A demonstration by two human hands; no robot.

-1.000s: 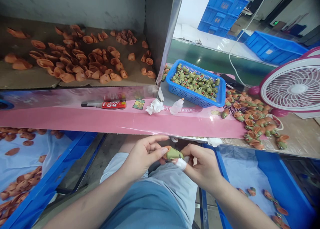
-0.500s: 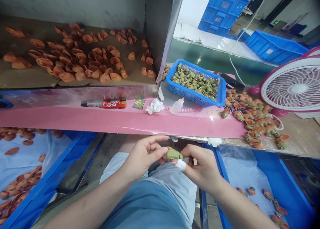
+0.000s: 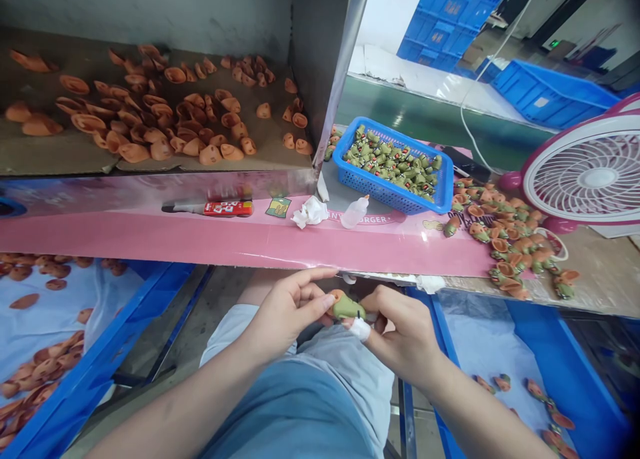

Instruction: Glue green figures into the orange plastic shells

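Over my lap, both hands pinch one small toy part [image 3: 344,307], green with an orange end. My left hand [image 3: 287,312] grips its orange end with thumb and fingertips. My right hand [image 3: 400,332] holds the green end; one of its fingers wears a white bandage. A blue basket [image 3: 442,193] of green pieces stands on the pink bench [image 3: 250,242] beyond my hands. Joined green-and-orange pieces [image 3: 505,242] lie in a heap to its right.
Orange shells [image 3: 150,122] cover the cardboard shelf at the back left. A red-labelled tube [image 3: 220,209], crumpled tissue [image 3: 309,213] and a small squeeze bottle [image 3: 354,212] lie on the bench. A pink fan [image 3: 590,172] stands at right. Blue bins [image 3: 85,379] flank my knees.
Both hands and the toy part have risen very slightly; the grip is unchanged.
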